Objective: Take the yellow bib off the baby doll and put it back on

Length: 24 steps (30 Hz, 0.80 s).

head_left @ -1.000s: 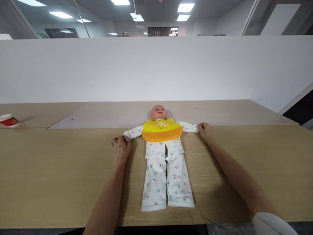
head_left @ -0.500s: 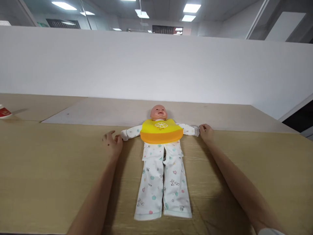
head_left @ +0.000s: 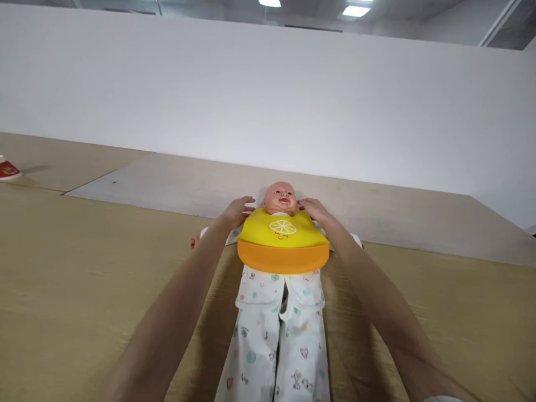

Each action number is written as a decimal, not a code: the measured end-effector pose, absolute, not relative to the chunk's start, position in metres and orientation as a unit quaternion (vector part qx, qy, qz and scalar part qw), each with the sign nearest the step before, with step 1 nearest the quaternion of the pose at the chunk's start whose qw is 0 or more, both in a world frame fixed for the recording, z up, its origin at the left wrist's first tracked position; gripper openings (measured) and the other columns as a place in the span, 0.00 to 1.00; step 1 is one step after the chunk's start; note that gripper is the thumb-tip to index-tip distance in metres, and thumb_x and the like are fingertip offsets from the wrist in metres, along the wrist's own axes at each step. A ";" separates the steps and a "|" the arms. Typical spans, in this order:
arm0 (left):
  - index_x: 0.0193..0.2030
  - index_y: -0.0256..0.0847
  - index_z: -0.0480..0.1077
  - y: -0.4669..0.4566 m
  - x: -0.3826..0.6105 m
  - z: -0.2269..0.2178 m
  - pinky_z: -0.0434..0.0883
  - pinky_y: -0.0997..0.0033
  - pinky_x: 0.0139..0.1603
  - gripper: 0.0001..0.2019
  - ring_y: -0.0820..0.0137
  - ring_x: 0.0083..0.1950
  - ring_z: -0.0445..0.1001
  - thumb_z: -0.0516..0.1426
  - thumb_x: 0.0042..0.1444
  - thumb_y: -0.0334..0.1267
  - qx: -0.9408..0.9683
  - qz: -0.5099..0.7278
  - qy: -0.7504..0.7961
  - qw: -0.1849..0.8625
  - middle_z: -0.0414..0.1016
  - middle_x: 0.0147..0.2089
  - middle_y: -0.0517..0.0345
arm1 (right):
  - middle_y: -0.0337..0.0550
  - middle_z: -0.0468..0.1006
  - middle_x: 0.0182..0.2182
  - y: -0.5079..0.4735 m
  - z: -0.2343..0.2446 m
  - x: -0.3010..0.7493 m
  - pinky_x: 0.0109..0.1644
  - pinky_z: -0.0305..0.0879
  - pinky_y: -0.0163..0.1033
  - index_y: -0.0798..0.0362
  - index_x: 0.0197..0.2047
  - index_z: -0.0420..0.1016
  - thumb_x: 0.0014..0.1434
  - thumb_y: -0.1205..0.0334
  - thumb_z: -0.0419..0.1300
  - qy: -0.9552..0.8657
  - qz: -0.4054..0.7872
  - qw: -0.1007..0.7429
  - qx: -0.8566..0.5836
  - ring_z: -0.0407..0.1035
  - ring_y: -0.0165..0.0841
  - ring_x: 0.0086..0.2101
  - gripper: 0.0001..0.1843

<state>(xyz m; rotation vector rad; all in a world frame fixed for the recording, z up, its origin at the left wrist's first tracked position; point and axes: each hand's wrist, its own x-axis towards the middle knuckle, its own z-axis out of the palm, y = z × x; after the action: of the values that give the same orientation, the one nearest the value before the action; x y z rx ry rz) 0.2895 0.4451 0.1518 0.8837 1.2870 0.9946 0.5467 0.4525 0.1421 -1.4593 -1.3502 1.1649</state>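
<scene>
Two bare hands at the doll's shoulders, one on each side of the head. Left hand [head_left: 238,211] laid on the upper left corner of the yellow bib [head_left: 283,240], fingers loosely curled over the edge near the neck; whether actually pinching the bib, could not tell. Right hand [head_left: 315,210] placed likewise on the upper right corner, fingers bent toward the neck, grip equally unclear. Doll [head_left: 280,196] lay on its back on the wooden table [head_left: 75,290], head toward the white partition wall [head_left: 268,95], legs pointing toward the camera. Dressed in a white printed top and white printed trousers [head_left: 272,346], trouser legs running out of the bottom of the frame. Bib covered the chest, bright yellow above with a lemon-slice mark, orange catch-pocket along its lower edge. Doll's sleeve ends visible just beyond both forearms, flat on the table. Red-and-white paper cup [head_left: 7,169] seen at far left edge, well apart from the doll. Paler board [head_left: 176,184] lay behind the doll's head.
</scene>
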 end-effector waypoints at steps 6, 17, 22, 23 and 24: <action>0.58 0.39 0.65 0.468 0.298 0.141 0.76 0.57 0.41 0.26 0.59 0.35 0.78 0.49 0.60 0.54 0.399 0.356 0.455 0.712 0.78 0.39 0.46 | 0.43 0.80 0.29 0.468 0.127 0.537 0.36 0.69 0.40 0.53 0.36 0.76 0.53 0.55 0.58 -0.509 0.560 0.402 -0.516 0.72 0.37 0.32 0.12; 0.58 0.35 0.65 0.477 0.300 0.129 0.73 0.61 0.38 0.31 0.61 0.34 0.77 0.42 0.63 0.58 0.324 0.406 0.403 0.753 0.76 0.44 0.44 | 0.46 0.82 0.34 0.475 0.124 0.529 0.41 0.73 0.43 0.53 0.39 0.78 0.54 0.52 0.57 -0.512 0.571 0.446 -0.461 0.75 0.41 0.38 0.15; 0.59 0.35 0.64 0.472 0.305 0.127 0.72 0.62 0.36 0.31 0.61 0.33 0.76 0.41 0.63 0.58 0.308 0.413 0.366 0.775 0.76 0.42 0.44 | 0.45 0.82 0.36 0.469 0.126 0.532 0.39 0.73 0.42 0.53 0.38 0.78 0.48 0.53 0.61 -0.495 0.537 0.481 -0.485 0.75 0.41 0.38 0.16; 0.58 0.35 0.65 0.470 0.306 0.128 0.72 0.62 0.36 0.31 0.61 0.33 0.76 0.41 0.63 0.58 0.308 0.415 0.355 0.779 0.76 0.41 0.45 | 0.45 0.82 0.36 0.466 0.128 0.532 0.39 0.72 0.41 0.53 0.38 0.78 0.47 0.54 0.62 -0.484 0.539 0.487 -0.488 0.75 0.41 0.37 0.16; 0.56 0.35 0.66 0.467 0.308 0.128 0.72 0.63 0.35 0.30 0.61 0.33 0.76 0.43 0.62 0.58 0.308 0.419 0.343 0.783 0.76 0.40 0.46 | 0.44 0.82 0.36 0.462 0.130 0.533 0.40 0.72 0.41 0.53 0.39 0.79 0.45 0.55 0.63 -0.479 0.541 0.490 -0.488 0.75 0.40 0.37 0.17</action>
<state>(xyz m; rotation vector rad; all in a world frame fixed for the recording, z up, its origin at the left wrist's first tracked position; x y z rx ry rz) 0.3076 0.4672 0.1283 0.6642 0.7405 0.9039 0.5327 0.4622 0.1297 -1.1853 -1.1626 1.3134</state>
